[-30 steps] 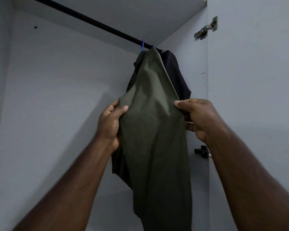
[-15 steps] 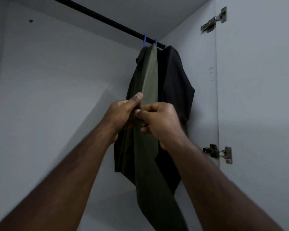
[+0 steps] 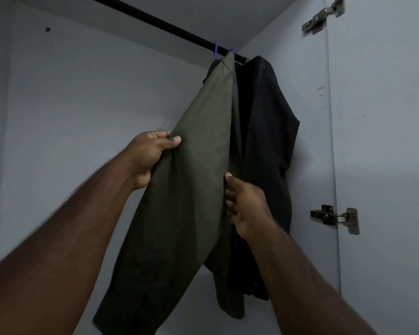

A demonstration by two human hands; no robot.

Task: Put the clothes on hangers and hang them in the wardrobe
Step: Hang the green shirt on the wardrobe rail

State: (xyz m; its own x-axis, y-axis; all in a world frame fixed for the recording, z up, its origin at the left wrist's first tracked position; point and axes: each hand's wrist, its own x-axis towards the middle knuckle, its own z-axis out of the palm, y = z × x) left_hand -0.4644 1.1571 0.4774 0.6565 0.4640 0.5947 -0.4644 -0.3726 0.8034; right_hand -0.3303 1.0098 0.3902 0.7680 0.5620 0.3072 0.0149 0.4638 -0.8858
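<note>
An olive green garment (image 3: 194, 180) hangs from a blue hanger (image 3: 215, 51) on the black wardrobe rail (image 3: 155, 20). Just right of it a black garment (image 3: 269, 131) hangs on a second blue hanger (image 3: 232, 52). My left hand (image 3: 150, 155) pinches the green garment's left edge and pulls it out toward me. My right hand (image 3: 247, 204) grips the same garment's right edge, with its fingers tucked between the green and black cloth.
The grey wardrobe back wall (image 3: 82, 117) stretches left of the clothes. The right side panel (image 3: 312, 141) meets the open door (image 3: 385, 141) at two metal hinges, an upper hinge (image 3: 323, 16) and a lower hinge (image 3: 334, 217).
My hands were together at the green garment's middle and have moved apart to its two edges, spreading the cloth wider. The view dropped slightly.
</note>
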